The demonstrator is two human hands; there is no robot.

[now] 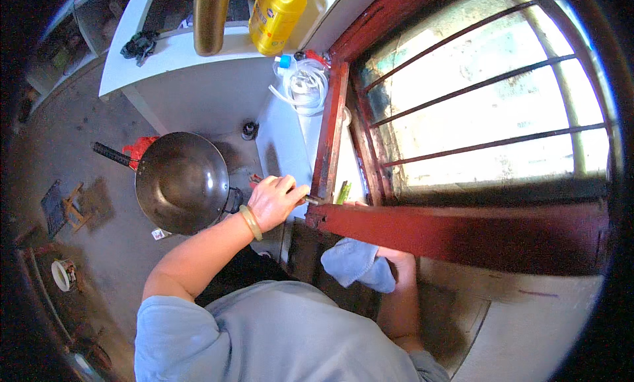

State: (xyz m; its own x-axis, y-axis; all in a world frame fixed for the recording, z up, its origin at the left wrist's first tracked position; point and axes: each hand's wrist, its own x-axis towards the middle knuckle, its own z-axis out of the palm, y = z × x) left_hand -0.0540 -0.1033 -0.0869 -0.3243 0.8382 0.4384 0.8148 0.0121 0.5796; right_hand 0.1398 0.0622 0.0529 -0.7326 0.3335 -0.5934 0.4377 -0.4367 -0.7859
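My left hand (272,202), with a pale bangle at the wrist, is closed at the corner of a dark red wooden window sash (456,233). Its fingers pinch a small metal window latch (313,199) there, partly hidden by the fingertips. Below the sash, my right hand (400,262) grips a blue-grey cloth (356,262), which bunches up and hangs toward the left. The sash hides some of the right fingers. Behind it stands the red window frame (329,134) with dark horizontal bars (475,88).
A large wok (181,182) sits at the left, above the floor. On the white shelf (165,57) stand a yellow bottle (277,19) and a brown cylinder (211,22). Coiled clear tubing (307,86) lies by the frame. A small wooden stool (74,209) rests on the floor.
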